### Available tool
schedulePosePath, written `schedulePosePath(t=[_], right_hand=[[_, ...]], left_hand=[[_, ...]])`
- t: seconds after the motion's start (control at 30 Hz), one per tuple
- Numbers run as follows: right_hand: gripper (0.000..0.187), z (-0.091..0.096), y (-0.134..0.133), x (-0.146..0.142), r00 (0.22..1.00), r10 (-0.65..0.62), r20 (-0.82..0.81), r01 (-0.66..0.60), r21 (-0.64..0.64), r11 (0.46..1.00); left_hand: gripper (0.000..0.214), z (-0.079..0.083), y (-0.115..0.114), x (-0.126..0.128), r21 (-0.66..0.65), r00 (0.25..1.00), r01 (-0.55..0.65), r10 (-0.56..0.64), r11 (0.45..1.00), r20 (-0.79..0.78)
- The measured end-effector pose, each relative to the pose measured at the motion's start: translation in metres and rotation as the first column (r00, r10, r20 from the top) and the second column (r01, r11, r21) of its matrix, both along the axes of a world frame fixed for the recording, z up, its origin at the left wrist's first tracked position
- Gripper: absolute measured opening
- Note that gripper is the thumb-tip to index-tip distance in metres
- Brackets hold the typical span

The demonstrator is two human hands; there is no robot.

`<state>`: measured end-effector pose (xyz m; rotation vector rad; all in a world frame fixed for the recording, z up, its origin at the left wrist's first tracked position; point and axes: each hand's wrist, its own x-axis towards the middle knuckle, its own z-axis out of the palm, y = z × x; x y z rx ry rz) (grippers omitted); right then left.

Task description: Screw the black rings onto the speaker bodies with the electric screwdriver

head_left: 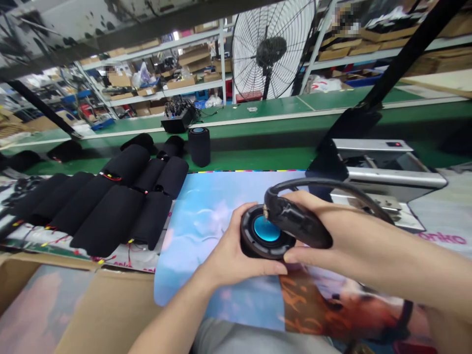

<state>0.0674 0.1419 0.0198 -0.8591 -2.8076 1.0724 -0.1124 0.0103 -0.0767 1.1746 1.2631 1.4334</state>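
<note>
A round black speaker (249, 241) stands end-up before me, with a shiny blue disc (267, 229) in its top. My left hand (236, 250) wraps round its left and near sides. Over its right edge lies a black corded tool (304, 223), perhaps an electric screwdriver; its tip is hidden. My right hand (320, 231) grips this tool from the right, and its thumb reaches the speaker's rim. A thick black cable (332, 183) loops from the tool over my right wrist. Beneath is a printed mat (199, 211) in blue and pink.
Several black fabric-covered cylinders (106, 216) with wire ends lie at left. Another speaker (199, 147) stands upright behind the mat. A grey metal fixture (391, 172) sits at right, a cardboard box (110, 305) at lower left. A large fan (273, 49) stands beyond the green bench (258, 155).
</note>
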Motion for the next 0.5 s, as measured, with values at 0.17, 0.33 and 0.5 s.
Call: schedulePosePath(t=[0.17,0.33,0.5], right_hand=[[0.047,0.006,0.0,-0.005,1.0,-0.02,-0.003,0.02,-0.064,0.998],[0.044,-0.006,0.007,0.025,0.954,-0.202,-0.221,0.15,-0.229,0.962],[0.061,-0.006,0.026,0.086,0.575,-0.622,-0.531,0.548,-0.314,0.775]], left_hand=[[0.133,0.003,0.002,0.004,0.013,0.994,-0.104,0.104,0.994,0.019],[0.091,0.015,0.004,0.015,0.004,0.969,-0.224,0.223,0.975,-0.11],[0.083,0.011,0.001,0.007,0.048,0.942,-0.242,0.247,0.969,-0.228]])
